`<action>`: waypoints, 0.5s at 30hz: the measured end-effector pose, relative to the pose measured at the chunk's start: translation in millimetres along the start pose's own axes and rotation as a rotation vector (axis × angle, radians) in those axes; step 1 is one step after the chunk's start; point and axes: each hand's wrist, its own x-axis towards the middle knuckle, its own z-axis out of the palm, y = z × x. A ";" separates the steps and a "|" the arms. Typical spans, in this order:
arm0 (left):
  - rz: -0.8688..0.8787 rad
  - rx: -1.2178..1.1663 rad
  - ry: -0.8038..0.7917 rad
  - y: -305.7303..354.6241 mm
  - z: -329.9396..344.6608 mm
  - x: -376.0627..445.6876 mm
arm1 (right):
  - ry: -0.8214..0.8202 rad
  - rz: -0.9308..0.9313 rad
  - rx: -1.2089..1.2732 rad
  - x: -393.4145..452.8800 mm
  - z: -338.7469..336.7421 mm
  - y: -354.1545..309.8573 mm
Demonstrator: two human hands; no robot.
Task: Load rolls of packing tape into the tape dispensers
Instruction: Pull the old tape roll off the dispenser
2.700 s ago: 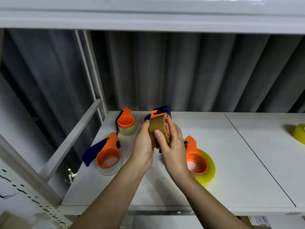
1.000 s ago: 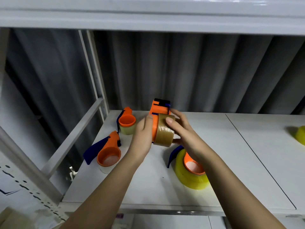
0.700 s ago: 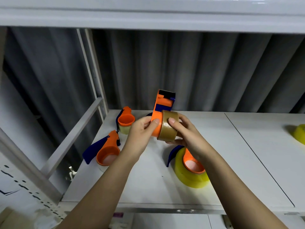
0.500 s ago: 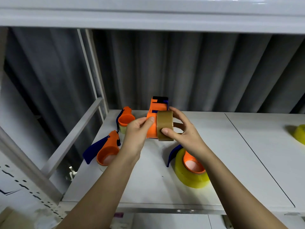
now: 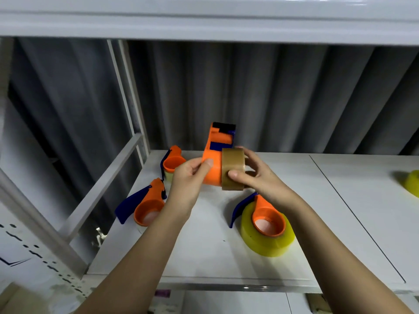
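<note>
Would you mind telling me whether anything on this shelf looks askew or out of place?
Nothing looks damaged or spilled. The brown tape roll, gripped by the right hand, sits only partway onto the orange dispenser that the left hand holds. A lone yellow roll lies at the far right edge.

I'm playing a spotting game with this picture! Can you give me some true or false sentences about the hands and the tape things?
1. The right hand grips a brown tape roll. True.
2. The left hand holds nothing. False: it holds the orange dispenser.
3. A yellow tape roll lies on the shelf around an orange hub. True.
4. The brown roll lies on the shelf. False: it is held up against the dispenser.
</note>
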 end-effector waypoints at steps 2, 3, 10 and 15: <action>-0.129 -0.112 0.069 1.1 -5.0 1.8 | 0.034 -0.137 -0.156 -1.0 -0.4 1.6; -0.158 -0.145 0.089 1.8 -6.8 2.2 | 0.031 -0.165 -0.194 -0.9 -1.4 3.4; -0.037 -0.014 0.025 2.3 1.2 4.5 | 0.265 0.050 0.046 5.8 -11.9 10.0; -0.101 -0.038 -0.030 -1.4 3.7 10.1 | 0.318 0.150 -0.169 13.5 -51.4 8.7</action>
